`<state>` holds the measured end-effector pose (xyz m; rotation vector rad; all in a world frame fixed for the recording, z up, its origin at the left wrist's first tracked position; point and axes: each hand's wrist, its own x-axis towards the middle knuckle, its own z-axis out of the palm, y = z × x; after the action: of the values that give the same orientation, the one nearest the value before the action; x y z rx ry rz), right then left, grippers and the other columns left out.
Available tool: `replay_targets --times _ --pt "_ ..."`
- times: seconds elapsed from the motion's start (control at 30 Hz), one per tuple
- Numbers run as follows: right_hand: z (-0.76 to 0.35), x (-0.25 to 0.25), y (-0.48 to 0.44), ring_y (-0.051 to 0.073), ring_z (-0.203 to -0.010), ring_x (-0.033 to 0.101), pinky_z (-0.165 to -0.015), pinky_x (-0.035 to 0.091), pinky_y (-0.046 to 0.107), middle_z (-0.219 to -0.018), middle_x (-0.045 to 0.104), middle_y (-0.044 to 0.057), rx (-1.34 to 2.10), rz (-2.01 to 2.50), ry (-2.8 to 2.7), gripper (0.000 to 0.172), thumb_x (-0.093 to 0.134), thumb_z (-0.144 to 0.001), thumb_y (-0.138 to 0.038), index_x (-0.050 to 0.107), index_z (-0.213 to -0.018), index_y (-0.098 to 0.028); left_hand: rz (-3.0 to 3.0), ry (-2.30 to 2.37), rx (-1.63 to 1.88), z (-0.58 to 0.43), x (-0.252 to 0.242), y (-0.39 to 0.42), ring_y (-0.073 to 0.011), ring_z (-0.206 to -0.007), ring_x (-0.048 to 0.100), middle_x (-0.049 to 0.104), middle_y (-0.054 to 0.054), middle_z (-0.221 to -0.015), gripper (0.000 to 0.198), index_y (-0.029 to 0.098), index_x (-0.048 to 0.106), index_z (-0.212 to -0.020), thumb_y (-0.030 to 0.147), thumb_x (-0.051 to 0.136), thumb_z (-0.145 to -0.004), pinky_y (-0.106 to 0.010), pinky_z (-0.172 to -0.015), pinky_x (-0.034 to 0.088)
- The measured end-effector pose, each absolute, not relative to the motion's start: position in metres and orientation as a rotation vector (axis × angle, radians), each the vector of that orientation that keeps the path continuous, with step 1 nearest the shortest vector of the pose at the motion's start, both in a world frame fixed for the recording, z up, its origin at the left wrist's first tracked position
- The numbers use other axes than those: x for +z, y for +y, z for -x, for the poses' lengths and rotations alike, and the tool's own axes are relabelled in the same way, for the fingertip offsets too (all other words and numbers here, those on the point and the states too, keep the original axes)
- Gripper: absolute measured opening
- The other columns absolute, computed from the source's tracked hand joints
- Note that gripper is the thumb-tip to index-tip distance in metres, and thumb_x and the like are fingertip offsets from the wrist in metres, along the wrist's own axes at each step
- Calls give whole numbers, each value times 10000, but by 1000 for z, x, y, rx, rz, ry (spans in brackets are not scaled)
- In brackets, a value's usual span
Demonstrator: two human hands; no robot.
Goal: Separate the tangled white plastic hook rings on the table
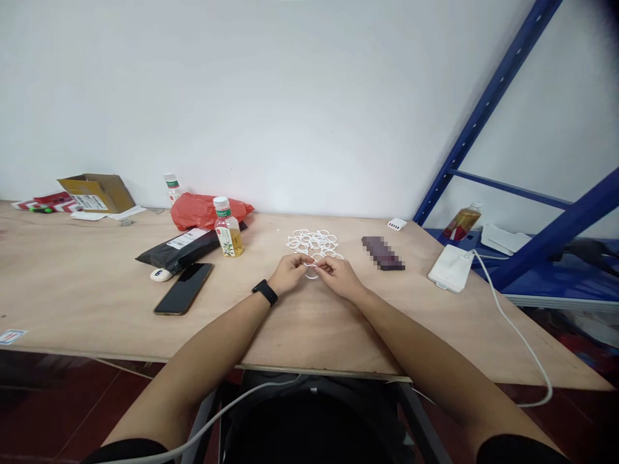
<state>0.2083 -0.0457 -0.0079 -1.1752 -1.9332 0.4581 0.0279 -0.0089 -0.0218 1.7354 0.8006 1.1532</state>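
Note:
Both hands meet over the middle of the table. My left hand (290,273), with a dark watch (265,292) on its wrist, has its fingertips pinched on a thin white ring (312,276). From the other side, my right hand (338,276) pinches the same ring near its top. The ring's lower curve shows below my fingers; the part between the fingertips is hidden. Just beyond my hands lies a loose pile of similar white rings (314,241), several overlapping, some with small tabs.
Left on the table (309,335) are a phone (184,289), drink bottle (227,231), black parcel (176,252), red bag (196,211) and cardboard box (104,193). Rightward lie a blurred dark item (383,253), a white power bank (451,268) with a cable, and a blue rack (478,106).

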Motion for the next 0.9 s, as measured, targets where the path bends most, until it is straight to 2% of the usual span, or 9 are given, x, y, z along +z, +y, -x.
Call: replay_targets --times 0.2,0.4,0.5,0.57,0.63,0.7,0.8,0.9 --pt "-204 -9 -50 131 -663 620 -607 458 234 -790 697 9 532 1123 -2015 139 595 -848 -316 653 -898 -199 -1814 838 1073 -28 -18 -9 -101 -636 556 626 7 -645 185 134 599 -645 51 435 -668 -212 -659 446" --pt "-224 -14 -33 160 -753 651 -699 482 271 -882 717 26 405 1244 -1999 219 593 -865 -358 662 -1022 -221 -2070 968 951 -15 -11 -11 -128 -716 583 680 -22 -802 252 138 669 -833 121 435 -742 -232 -692 447" --pt "-240 -19 -21 186 -885 640 -786 475 296 -991 698 54 261 1364 -2027 213 580 -868 -305 663 -1042 -213 -2222 1044 769 -9 -9 -11 -133 -673 578 683 -21 -743 244 146 703 -799 153 466 -739 -232 -666 445" --pt "-246 -22 -16 199 -978 617 -844 460 303 -1092 662 72 192 1420 -2083 238 584 -862 -268 654 -1082 -213 -2313 994 701 -8 -10 -10 -137 -700 590 693 -25 -750 228 154 712 -756 158 485 -730 -232 -703 454" --pt "-245 -24 -13 206 -1022 599 -859 449 301 -1156 624 82 138 1465 -2127 270 567 -877 -258 636 -1134 -218 -2382 939 690 -9 -12 -9 -140 -727 598 700 -28 -767 206 159 712 -728 168 507 -731 -232 -736 457" --pt "-238 -24 -13 209 -1029 591 -840 446 296 -1190 594 87 85 1486 -2174 285 537 -901 -262 616 -1173 -230 -2376 930 700 -10 -14 -9 -135 -706 597 703 -26 -779 198 159 716 -765 186 521 -747 -228 -702 456" --pt "-224 -22 -15 215 -996 585 -809 437 294 -1172 584 94 35 1486 -2275 237 518 -911 -246 628 -1120 -230 -2284 938 696 -11 -18 -10 -121 -636 582 694 -16 -753 217 149 714 -856 214 519 -786 -214 -605 436" --pt "-217 -20 -18 209 -941 579 -777 422 282 -1051 612 96 68 1469 -2340 158 506 -913 -223 644 -989 -208 -2278 975 745 -10 -20 -10 -120 -617 568 675 -13 -725 218 145 707 -887 225 519 -814 -217 -590 431"
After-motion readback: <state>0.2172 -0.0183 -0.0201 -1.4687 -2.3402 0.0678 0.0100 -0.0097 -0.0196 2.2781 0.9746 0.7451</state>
